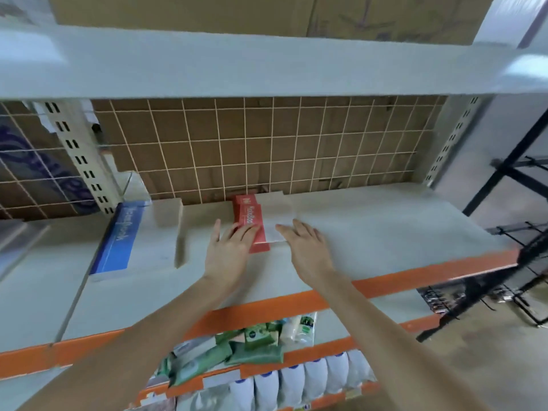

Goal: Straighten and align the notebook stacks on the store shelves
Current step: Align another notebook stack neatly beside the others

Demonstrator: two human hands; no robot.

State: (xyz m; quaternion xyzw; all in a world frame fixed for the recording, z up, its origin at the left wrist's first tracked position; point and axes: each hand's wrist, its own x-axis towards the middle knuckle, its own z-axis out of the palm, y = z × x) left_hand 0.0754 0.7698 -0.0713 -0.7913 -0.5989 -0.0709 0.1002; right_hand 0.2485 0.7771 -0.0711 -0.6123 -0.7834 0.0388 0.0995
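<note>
A stack of red notebooks lies near the back middle of the pale shelf, its lower books fanned out of line. My left hand lies flat with straight fingers on the stack's front left corner. My right hand presses with straight fingers against the white page edges on the stack's right side. A second stack with a blue cover lies to the left, apart from both hands.
A wire grid over cardboard backs the shelf, and another shelf hangs overhead. An orange rail edges the front. Green packets and white pouches fill lower shelves. A black wire rack stands at right.
</note>
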